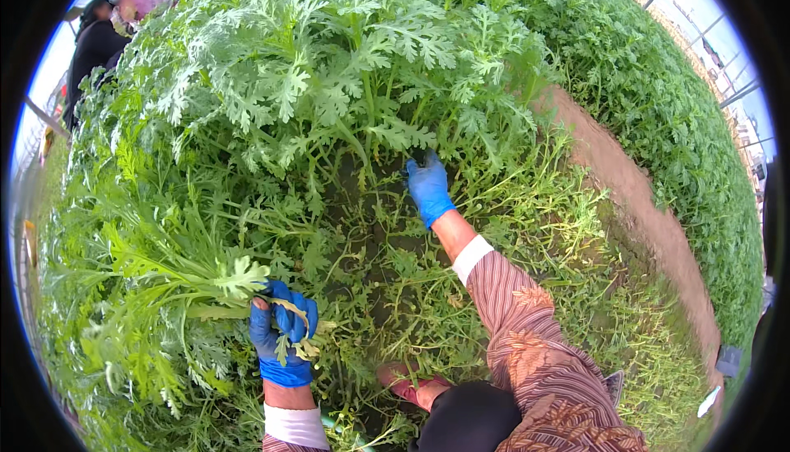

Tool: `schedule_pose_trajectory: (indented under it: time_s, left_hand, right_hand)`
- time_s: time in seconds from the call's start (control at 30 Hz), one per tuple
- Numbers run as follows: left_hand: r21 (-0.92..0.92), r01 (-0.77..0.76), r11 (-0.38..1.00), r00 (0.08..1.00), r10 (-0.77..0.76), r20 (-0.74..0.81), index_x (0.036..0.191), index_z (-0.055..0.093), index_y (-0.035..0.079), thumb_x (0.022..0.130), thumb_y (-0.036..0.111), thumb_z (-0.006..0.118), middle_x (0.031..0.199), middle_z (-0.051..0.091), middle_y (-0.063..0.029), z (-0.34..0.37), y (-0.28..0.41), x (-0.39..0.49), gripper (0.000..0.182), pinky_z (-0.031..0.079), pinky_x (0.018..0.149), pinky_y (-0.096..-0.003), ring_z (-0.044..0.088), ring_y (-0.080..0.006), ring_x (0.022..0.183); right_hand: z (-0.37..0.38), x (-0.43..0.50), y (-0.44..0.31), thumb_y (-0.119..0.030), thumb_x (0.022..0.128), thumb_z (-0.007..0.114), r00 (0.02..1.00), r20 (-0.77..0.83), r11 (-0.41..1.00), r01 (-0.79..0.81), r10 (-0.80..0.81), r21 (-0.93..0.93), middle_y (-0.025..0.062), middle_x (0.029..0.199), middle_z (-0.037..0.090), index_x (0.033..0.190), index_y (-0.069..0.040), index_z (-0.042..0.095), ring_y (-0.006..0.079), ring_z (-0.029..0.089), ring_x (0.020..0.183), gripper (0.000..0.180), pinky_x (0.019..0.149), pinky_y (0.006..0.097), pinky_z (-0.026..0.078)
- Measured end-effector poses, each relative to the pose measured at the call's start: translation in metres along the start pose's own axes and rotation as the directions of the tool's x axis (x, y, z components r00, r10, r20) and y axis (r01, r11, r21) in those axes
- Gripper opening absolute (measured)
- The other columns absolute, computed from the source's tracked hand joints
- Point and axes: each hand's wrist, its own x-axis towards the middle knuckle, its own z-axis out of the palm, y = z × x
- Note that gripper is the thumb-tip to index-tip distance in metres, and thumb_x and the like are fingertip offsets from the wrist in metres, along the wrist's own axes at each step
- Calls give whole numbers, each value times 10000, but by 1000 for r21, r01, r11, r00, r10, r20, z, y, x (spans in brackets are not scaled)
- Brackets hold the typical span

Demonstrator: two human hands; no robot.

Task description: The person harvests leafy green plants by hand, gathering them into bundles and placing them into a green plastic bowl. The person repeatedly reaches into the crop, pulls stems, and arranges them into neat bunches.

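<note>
My left hand [284,334], in a blue glove with a bare thumb tip showing, is closed around a bunch of garland chrysanthemum greens [179,288]. The leaves fan out to the left, and a few pale, yellowish leaves [305,348] hang out past the fingers. Farther forward, my right hand [428,185], also blue-gloved, reaches low to the base of the standing chrysanthemum plants [370,81]. Its fingertips are lost in shade among the stems, so whether they grip anything is unclear.
Cut stubble and small shoots [543,223] cover the soil right of my arm. A bare earth path [623,186] separates this bed from another green bed [697,162]. My red shoe [404,381] stands among the stems. People [95,41] are at the far left.
</note>
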Motion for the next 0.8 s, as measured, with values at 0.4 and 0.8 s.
schedule_pose_trajectory:
  time_s: [0.4,0.8]
  left_hand:
    - [116,82,990,953,-44,-300,1165,552,69,986,282,448,574,409,6,-21,11,-22,297,330,384,-280,383,-115,374]
    - [86,134,987,953,-105,-285,1132,533,67,977,285,456,562,429,1,-19,2,-21,278,321,381,-284,380,-123,373]
  right_hand:
    - [51,25,65,-224,861,537,896,360,860,-45,260,-509,233,917,655,931,-42,682,417,620,888,244,785,425,509]
    - [39,-13,-22,-259,911,525,865,326,914,405,-381,-8,240,906,605,975,-7,544,422,598,755,261,665,484,494]
